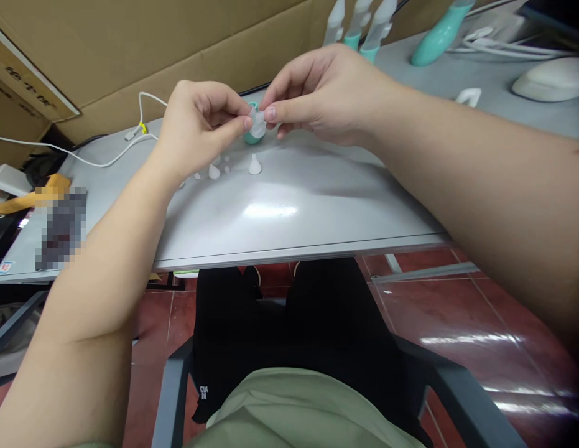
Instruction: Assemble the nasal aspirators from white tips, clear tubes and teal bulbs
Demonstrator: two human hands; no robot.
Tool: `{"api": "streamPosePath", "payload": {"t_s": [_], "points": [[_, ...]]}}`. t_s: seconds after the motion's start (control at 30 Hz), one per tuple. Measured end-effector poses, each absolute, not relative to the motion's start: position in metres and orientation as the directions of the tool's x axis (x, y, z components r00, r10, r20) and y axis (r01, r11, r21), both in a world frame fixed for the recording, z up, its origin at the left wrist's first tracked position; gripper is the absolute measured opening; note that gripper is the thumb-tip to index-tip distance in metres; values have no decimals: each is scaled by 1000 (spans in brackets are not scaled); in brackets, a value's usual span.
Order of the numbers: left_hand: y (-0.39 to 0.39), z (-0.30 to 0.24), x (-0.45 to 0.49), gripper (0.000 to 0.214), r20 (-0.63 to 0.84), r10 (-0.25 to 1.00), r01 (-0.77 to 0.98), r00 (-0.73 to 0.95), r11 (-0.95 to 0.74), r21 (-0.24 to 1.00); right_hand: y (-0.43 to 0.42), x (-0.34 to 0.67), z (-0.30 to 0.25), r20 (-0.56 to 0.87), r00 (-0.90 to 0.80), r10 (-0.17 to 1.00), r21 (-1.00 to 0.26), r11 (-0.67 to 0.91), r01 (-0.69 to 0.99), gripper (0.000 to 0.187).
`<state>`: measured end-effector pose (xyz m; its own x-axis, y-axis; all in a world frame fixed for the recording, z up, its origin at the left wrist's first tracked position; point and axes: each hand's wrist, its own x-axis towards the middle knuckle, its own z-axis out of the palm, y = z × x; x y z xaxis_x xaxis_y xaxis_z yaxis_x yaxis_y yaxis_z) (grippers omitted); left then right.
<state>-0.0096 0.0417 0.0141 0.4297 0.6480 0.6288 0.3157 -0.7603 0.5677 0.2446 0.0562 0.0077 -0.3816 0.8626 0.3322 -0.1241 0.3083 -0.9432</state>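
Both hands meet above the grey table (280, 211), pinching one small part between them. My left hand (198, 121) grips a small teal piece (252, 134) with thumb and forefinger. My right hand (317, 93) pinches a clear silicone tip (259, 123) that sits on that teal piece. On the table just below lie a white cone-shaped tip (255, 165) and several smaller clear tips (214, 171).
Large cardboard boxes (144, 50) stand behind the table. A white cable (102, 158) runs along the left. Teal-and-white devices (364, 31) stand at the back, another teal device (438, 37) lies further right, near a white rounded object (550, 78). A blurred-out item (60, 230) lies at the left.
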Motion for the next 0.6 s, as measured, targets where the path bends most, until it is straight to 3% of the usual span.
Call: {"api": "streamPosePath", "payload": {"t_s": [0.07,0.17,0.33,0.47,0.6], "points": [[31,24,-9,16,524,724,414,449,-688,596,56,245,8,321,-386,865,-947,290,-136,43],[20,36,-7,17,464,781,485,419,-624,612,55,246,8,306,-393,867,-952,269,-148,40],[19,33,-6,13,498,749,456,436,-661,596,53,247,9,271,-403,874,-962,226,-157,43],[31,24,-9,32,559,690,376,461,-722,581,54,247,9,253,-429,867,-966,200,-165,40],[44,20,-14,60,520,682,406,514,-728,553,55,249,7,252,-457,853,-965,188,-183,33]]}}
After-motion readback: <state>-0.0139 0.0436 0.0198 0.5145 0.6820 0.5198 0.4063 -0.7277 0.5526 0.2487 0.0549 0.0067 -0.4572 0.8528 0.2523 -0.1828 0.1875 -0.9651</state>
